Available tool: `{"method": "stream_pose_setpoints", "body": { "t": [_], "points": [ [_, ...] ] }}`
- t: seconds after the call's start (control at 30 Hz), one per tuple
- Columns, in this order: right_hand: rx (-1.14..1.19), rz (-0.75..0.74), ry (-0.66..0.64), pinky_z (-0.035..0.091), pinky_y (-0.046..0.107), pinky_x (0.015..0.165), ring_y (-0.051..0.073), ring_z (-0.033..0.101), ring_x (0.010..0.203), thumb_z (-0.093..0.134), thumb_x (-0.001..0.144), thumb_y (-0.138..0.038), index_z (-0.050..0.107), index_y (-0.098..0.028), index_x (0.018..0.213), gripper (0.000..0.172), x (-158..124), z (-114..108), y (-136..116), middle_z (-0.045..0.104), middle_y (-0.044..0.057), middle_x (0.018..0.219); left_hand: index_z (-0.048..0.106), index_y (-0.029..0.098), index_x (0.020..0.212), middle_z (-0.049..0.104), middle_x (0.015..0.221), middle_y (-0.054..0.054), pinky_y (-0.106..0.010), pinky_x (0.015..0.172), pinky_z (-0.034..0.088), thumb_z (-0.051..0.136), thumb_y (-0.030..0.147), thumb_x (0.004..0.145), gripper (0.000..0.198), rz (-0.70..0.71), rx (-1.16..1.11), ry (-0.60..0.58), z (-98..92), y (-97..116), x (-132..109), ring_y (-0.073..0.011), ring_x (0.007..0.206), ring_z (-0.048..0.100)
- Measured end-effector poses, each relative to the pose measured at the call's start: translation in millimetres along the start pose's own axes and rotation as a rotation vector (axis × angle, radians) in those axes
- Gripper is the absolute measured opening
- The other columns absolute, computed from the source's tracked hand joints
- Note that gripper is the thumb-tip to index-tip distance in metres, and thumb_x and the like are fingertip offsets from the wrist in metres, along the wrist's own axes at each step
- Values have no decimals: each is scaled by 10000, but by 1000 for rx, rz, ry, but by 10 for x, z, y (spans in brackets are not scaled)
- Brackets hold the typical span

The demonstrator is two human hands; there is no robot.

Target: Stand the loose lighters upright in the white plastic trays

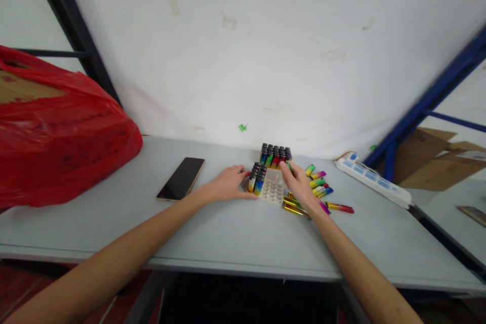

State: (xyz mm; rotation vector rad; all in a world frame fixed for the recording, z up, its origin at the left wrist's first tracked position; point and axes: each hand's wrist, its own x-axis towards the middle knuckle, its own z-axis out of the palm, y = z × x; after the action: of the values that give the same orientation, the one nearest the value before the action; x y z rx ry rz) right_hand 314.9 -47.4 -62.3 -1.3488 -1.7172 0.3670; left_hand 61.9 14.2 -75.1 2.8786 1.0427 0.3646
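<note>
A clear plastic lighter tray point(274, 192) with round slots lies on the table, its left columns filled with upright, black-topped lighters point(256, 177). My left hand point(231, 184) grips the tray's left side, thumb at the front corner and fingers towards the back. Over the tray's right side, my right hand point(298, 182) pinches a green lighter point(288, 165), mostly covered by the fingers. Loose shiny lighters point(322, 191) in several colours lie beside and partly beneath the right hand. Behind the tray stands a full block of upright lighters point(275, 154).
A black-screened phone point(182, 178) lies left of my left hand. A red plastic bag point(64, 131) with a box in it fills the far left. On the right are a white power strip point(374, 179), a blue metal post point(429, 104) and cardboard boxes point(433, 162). A white wall point(243, 61) rises behind.
</note>
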Motion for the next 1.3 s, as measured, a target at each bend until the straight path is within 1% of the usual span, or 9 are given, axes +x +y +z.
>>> {"method": "stream_pose_setpoints", "body": {
  "t": [0.17, 0.33, 0.5, 0.6, 0.73, 0.9, 1.03, 1.2, 1.3],
  "points": [
    [-39, 32, 64, 290, 275, 572, 139, 406, 587, 492, 957, -542, 376, -228, 620, 475, -48, 60, -85, 372, -41, 575, 636, 160, 1241, 621, 1154, -140, -394, 934, 463, 571, 849, 804, 818, -11, 9, -9, 1, 2, -1, -312, 1024, 622],
    [-85, 29, 72, 309, 275, 604, 149, 461, 608, 460, 943, -441, 450, -220, 671, 350, -62, 106, -142, 451, -34, 596, 638, 173, 1224, 628, 1137, -128, -383, 929, 458, 589, 834, 806, 784, -10, -1, -12, -9, 4, 0, -303, 1012, 624],
    [-62, 5, 14, 316, 271, 595, 144, 459, 606, 460, 985, -505, 438, -228, 715, 388, -68, 86, -216, 456, -41, 617, 641, 169, 1224, 627, 1128, -126, -373, 910, 454, 603, 826, 802, 782, -13, 2, -13, -22, 12, 0, -302, 1010, 627],
    [-12, -22, -88, 383, 270, 627, 157, 522, 641, 419, 1036, -511, 483, -234, 816, 360, -57, 53, -219, 538, -31, 684, 641, 166, 1226, 626, 1131, -127, -378, 914, 458, 597, 829, 806, 787, -9, -1, -6, -17, 12, -1, -303, 1014, 625],
    [-118, -180, -86, 453, 297, 747, 195, 588, 807, 417, 1054, -482, 507, -229, 819, 357, -27, 23, -150, 605, 39, 857, 643, 160, 1218, 625, 1143, -132, -382, 914, 463, 569, 841, 814, 795, -8, 2, -10, -9, 9, 1, -303, 1015, 624],
    [-261, -140, -81, 396, 290, 651, 188, 567, 643, 432, 1062, -458, 462, -242, 787, 351, -12, 26, -79, 571, -8, 672, 637, 163, 1229, 623, 1152, -133, -383, 933, 462, 545, 855, 817, 810, -9, 7, -14, -1, 0, 3, -304, 1030, 624],
    [-257, -130, -114, 403, 278, 661, 196, 631, 697, 455, 1059, -403, 482, -239, 834, 280, 5, 54, -19, 662, 16, 745, 630, 156, 1245, 620, 1171, -137, -392, 946, 464, 566, 844, 814, 814, -8, 15, -17, 0, 0, 1, -308, 1040, 622],
    [-336, -179, -203, 399, 277, 654, 186, 602, 678, 480, 1050, -329, 508, -223, 835, 241, 35, 100, 55, 652, 25, 752, 638, 159, 1226, 620, 1152, -132, -385, 931, 460, 568, 847, 810, 807, -13, 32, -15, 3, 0, -3, -306, 1022, 624],
    [-367, -228, -206, 412, 289, 676, 193, 607, 712, 484, 1053, -369, 553, -208, 845, 272, 42, 74, 32, 662, 44, 792, 643, 164, 1211, 622, 1139, -128, -379, 914, 460, 563, 850, 809, 799, -5, 21, -1, 12, -11, -6, -302, 1010, 624]
  ]
}}
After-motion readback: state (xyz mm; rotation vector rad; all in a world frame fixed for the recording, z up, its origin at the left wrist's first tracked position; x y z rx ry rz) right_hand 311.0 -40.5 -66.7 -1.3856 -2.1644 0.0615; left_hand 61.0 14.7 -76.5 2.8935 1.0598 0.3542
